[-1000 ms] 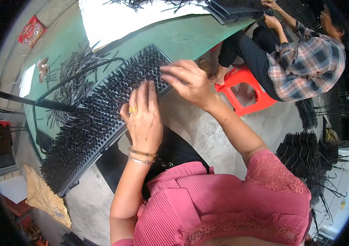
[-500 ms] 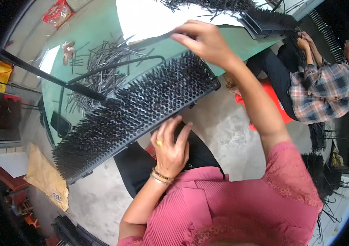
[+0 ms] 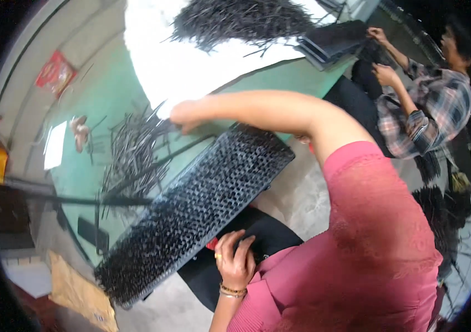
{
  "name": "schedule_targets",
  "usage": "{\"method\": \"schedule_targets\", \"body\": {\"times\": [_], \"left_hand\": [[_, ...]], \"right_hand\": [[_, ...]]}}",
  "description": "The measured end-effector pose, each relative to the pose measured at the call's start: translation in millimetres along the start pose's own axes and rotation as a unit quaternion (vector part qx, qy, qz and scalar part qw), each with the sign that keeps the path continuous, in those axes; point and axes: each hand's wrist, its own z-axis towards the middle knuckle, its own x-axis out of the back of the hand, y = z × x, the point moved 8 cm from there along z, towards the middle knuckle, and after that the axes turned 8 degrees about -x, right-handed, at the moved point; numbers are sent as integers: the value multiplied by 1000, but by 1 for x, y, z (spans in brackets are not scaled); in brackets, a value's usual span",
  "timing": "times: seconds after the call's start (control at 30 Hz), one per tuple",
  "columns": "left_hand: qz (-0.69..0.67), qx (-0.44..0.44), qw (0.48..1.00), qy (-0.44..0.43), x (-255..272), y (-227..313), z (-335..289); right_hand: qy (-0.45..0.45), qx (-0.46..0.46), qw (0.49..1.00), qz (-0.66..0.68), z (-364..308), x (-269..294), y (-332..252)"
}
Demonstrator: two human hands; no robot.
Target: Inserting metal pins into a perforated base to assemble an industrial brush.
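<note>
A long black rack point(image 3: 213, 185) packed with rows of short upright black pegs slants across in front of me. My right hand point(image 3: 188, 115) reaches over its far end to the pile of dark thin strips point(image 3: 133, 149) on the green table. Its fingers are drawn together beside the strip ends and the white sheet's corner; blur hides what is in them. Close to my lap, below the rack's near edge, my left hand point(image 3: 234, 261) is apart from the rack. Its fingers are loosely bent and spread, with nothing in them.
A white sheet point(image 3: 185, 61) bears a big heap of black strips point(image 3: 241, 22). A black phone-like slab point(image 3: 92, 235) and dark metal bars point(image 3: 53, 199) lie left. A co-worker in a plaid shirt point(image 3: 429, 113) sits right, near another black rack point(image 3: 332, 44). Brown paper point(image 3: 80, 293) lies lower left.
My right hand has moved left and down, from above the rack's far end to the strip pile. My left hand has dropped away from the rack's edge. The whole view has shifted.
</note>
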Motion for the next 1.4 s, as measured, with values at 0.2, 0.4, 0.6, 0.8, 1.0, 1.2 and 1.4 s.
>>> {"method": "schedule_targets", "body": {"times": [0.2,0.4,0.6,0.8,1.0,1.2,1.4], "left_hand": [[-27,7,1000,0,-6,-3,8],[-66,26,997,14,-2,8,20],[-202,97,973,54,-3,12,40],[-631,351,689,66,-53,19,56],[-622,447,642,-15,-113,24,11],[-593,415,689,-35,-116,35,12],[-586,418,691,-62,-112,33,2]], "right_hand": [[-51,-66,996,14,-8,-2,-4],[-11,-43,995,94,-33,22,22],[53,-135,927,345,-157,114,3],[5,-161,878,450,-275,82,-94],[133,-285,784,535,-342,-1,-130],[112,-239,654,708,-348,-20,-132],[81,-211,569,790,-341,-36,-140]]}}
